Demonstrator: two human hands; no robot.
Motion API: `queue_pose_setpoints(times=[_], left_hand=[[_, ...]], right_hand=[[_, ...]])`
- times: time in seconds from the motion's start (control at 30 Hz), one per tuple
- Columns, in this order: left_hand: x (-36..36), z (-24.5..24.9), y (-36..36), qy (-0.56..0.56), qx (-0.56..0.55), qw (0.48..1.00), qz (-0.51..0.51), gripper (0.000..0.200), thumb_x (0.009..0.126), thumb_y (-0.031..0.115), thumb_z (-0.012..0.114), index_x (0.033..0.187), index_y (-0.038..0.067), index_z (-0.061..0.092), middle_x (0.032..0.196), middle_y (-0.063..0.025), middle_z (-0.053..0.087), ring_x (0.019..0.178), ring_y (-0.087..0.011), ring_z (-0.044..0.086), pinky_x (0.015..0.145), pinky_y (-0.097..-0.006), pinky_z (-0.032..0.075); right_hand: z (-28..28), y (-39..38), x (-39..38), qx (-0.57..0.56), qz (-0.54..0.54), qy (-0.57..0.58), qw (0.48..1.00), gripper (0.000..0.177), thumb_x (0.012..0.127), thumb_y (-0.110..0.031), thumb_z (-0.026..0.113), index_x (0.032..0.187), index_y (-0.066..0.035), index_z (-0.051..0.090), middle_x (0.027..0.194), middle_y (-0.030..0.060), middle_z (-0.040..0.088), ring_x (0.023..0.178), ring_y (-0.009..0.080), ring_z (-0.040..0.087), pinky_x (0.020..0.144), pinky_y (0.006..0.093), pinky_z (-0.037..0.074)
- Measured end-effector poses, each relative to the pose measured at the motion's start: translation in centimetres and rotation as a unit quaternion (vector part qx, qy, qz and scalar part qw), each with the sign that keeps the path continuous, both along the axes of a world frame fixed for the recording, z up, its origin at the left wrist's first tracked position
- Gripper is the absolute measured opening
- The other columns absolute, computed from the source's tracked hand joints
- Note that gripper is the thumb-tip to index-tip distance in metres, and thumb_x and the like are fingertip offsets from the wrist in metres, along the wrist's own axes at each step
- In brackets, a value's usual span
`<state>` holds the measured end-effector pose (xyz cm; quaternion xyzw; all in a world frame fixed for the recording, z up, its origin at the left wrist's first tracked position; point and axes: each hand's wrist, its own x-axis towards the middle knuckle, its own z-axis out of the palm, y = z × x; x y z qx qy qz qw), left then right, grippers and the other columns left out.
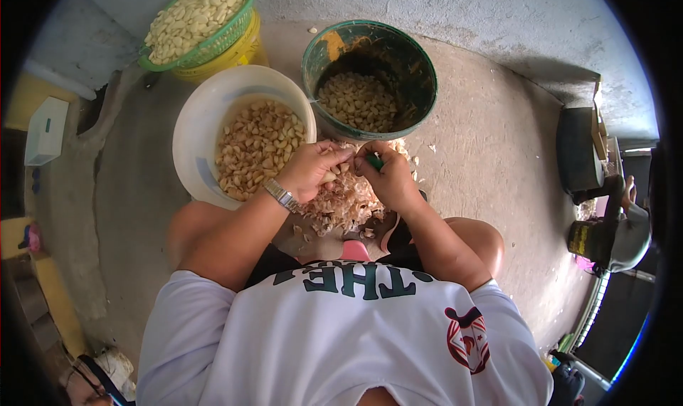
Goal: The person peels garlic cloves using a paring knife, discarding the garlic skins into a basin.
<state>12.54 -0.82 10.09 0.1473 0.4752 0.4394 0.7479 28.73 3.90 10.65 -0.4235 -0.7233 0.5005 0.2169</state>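
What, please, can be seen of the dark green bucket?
The dark green bucket is round, open-topped and seemingly plastic, with orange-brown smears and scuffs on its inner wall. It stands upright on the bare floor, just beyond the hands and to the right of the white tub. Pale cloves lie in its shadowed bottom, well below the rim. Its near rim is close to the right hand; whether that hand or the tub touches it, I cannot tell.
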Motion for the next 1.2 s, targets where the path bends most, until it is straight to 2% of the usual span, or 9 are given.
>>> queue_pose_setpoints(times=[0.2, 0.3, 0.5, 0.7, 0.8, 0.83, 0.93, 1.07, 1.2], left_hand=[[-0.5, 0.0, 0.0, -0.033, 0.012, 0.998, -0.043, 0.011, 0.078, 0.014, 0.057, 0.084, 0.007, 0.053, 0.073, -0.0011, 0.054, 0.058, -0.0081, 0.048, 0.043, -0.0182, 0.034], [-0.4, -0.2, 0.2, -0.051, -0.010, 0.999, 0.004, 0.012, 0.078, 0.014, 0.058, 0.086, 0.007, 0.054, 0.075, -0.0019, 0.055, 0.057, -0.0094, 0.049, 0.044, -0.0194, 0.036], [-0.4, -1.2, 0.2, -0.072, -0.044, 0.996, 0.041, 0.009, 0.080, 0.018, 0.055, 0.085, 0.010, 0.055, 0.075, -0.0001, 0.057, 0.064, -0.0100, 0.055, 0.047, -0.0199, 0.040], [0.1, -1.1, -0.1, -0.062, -0.026, 0.996, 0.054, 0.010, 0.082, 0.020, 0.052, 0.085, 0.011, 0.056, 0.074, -0.0003, 0.057, 0.062, -0.0091, 0.055, 0.047, -0.0173, 0.041], [-0.3, -1.8, 0.3, -0.034, -0.031, 0.997, 0.070, 0.011, 0.081, 0.020, 0.053, 0.084, 0.010, 0.055, 0.074, -0.0004, 0.057, 0.062, -0.0098, 0.056, 0.047, -0.0185, 0.041], [-0.6, -1.6, 0.4, -0.029, -0.035, 0.997, 0.068, 0.011, 0.081, 0.021, 0.053, 0.084, 0.010, 0.055, 0.073, -0.0004, 0.057, 0.063, -0.0102, 0.056, 0.047, -0.0189, 0.041], [-1.5, -1.3, 1.0, -0.046, -0.031, 0.995, 0.082, 0.014, 0.079, 0.022, 0.054, 0.081, 0.008, 0.052, 0.076, -0.0032, 0.056, 0.065, -0.0134, 0.055, 0.047, -0.0205, 0.041], [-2.6, -1.1, 1.2, -0.077, -0.013, 0.994, 0.079, 0.020, 0.080, 0.023, 0.054, 0.090, 0.005, 0.053, 0.087, -0.0072, 0.055, 0.076, -0.0163, 0.056, 0.048, -0.0180, 0.041], [-3.7, 1.7, 1.4, -0.100, 0.013, 0.990, 0.100, 0.021, 0.081, 0.020, 0.052, 0.094, 0.004, 0.053, 0.090, -0.0084, 0.054, 0.077, -0.0172, 0.056, 0.048, -0.0160, 0.041]], right_hand=[[0.9, 0.2, 0.5, -0.143, -0.031, 0.020, 0.989, 0.028, 0.076, -0.013, 0.056, 0.096, 0.004, 0.050, 0.076, 0.0171, 0.058, 0.070, 0.0264, 0.057, 0.065, 0.0294, 0.044], [0.6, 0.0, 1.1, 0.062, -0.039, -0.145, 0.987, 0.029, 0.079, -0.016, 0.052, 0.098, 0.005, 0.050, 0.080, 0.0183, 0.058, 0.073, 0.0262, 0.056, 0.068, 0.0296, 0.043], [1.1, 0.1, 1.1, -0.128, 0.015, -0.048, 0.990, 0.029, 0.084, -0.019, 0.045, 0.102, 0.003, 0.050, 0.095, 0.0231, 0.055, 0.088, 0.0293, 0.055, 0.078, 0.0308, 0.041], [1.6, -0.7, 0.6, -0.005, 0.083, -0.006, 0.997, 0.034, 0.084, -0.016, 0.047, 0.114, -0.001, 0.045, 0.094, 0.0142, 0.056, 0.085, 0.0149, 0.051, 0.076, 0.0266, 0.040], [0.7, 0.2, 1.3, -0.021, 0.046, -0.060, 0.997, 0.036, 0.082, -0.015, 0.050, 0.114, 0.000, 0.045, 0.101, 0.0171, 0.055, 0.092, 0.0172, 0.050, 0.082, 0.0281, 0.038], [-0.2, 0.5, 1.4, 0.039, 0.007, -0.073, 0.997, 0.040, 0.080, -0.014, 0.051, 0.116, 0.000, 0.043, 0.092, 0.0128, 0.057, 0.078, 0.0144, 0.053, 0.071, 0.0259, 0.042], [1.4, 1.5, 1.7, -0.214, -0.114, 0.103, 0.965, 0.036, 0.085, -0.014, 0.044, 0.119, -0.002, 0.041, 0.069, -0.0001, 0.049, 0.051, 0.0044, 0.041, 0.047, 0.0176, 0.035], [1.4, 1.7, 2.0, -0.192, -0.077, 0.065, 0.976, 0.030, 0.086, -0.017, 0.042, 0.112, -0.002, 0.046, 0.064, -0.0016, 0.047, 0.051, 0.0042, 0.041, 0.047, 0.0175, 0.035], [-0.6, 1.1, 1.6, -0.050, 0.011, -0.124, 0.991, 0.030, 0.080, -0.026, 0.051, 0.093, 0.000, 0.056, 0.069, 0.0116, 0.056, 0.060, 0.0215, 0.053, 0.058, 0.0318, 0.042]])
